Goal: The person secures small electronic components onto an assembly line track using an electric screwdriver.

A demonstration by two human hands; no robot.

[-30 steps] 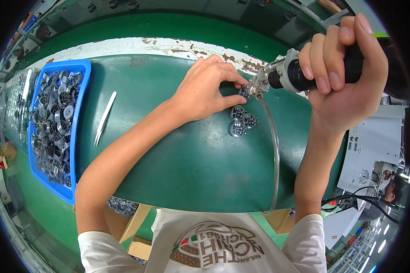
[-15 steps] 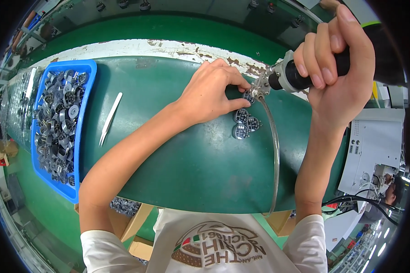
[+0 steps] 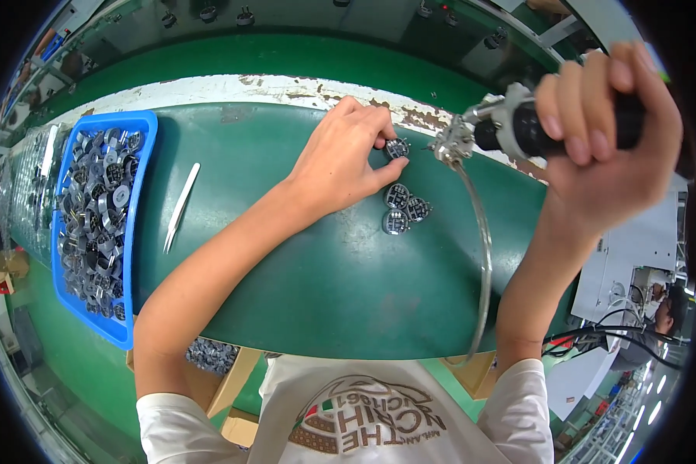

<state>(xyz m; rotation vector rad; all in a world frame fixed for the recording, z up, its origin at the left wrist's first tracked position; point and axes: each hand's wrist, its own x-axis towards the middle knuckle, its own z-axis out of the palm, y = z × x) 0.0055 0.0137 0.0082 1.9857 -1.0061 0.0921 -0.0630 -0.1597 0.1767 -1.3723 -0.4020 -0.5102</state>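
Note:
My left hand (image 3: 344, 155) pinches a small round part (image 3: 397, 148) with a circuit-board face between thumb and finger, at the far side of the green bench. Just nearer to me, three more such round parts (image 3: 406, 207) sit in a cluster. My right hand (image 3: 607, 131) is wrapped round the black handle of a power screwdriver (image 3: 530, 133), raised on the right. The metal head (image 3: 452, 143) of the screwdriver points left, apart from the held part. From that head a clear hose (image 3: 486, 263) hangs down past the bench's near edge.
A blue tray (image 3: 145, 193) full of similar parts stands at the left. White tweezers (image 3: 182, 207) lie beside it on the green bench mat (image 3: 309, 286). Cardboard boxes (image 3: 232, 387) are below the near edge. A grey machine (image 3: 634, 240) with black cables stands at the right.
The screwdriver and my right hand have moved right, away from the held part. My left hand has drawn the part slightly left, opening a gap between it and the screwdriver head.

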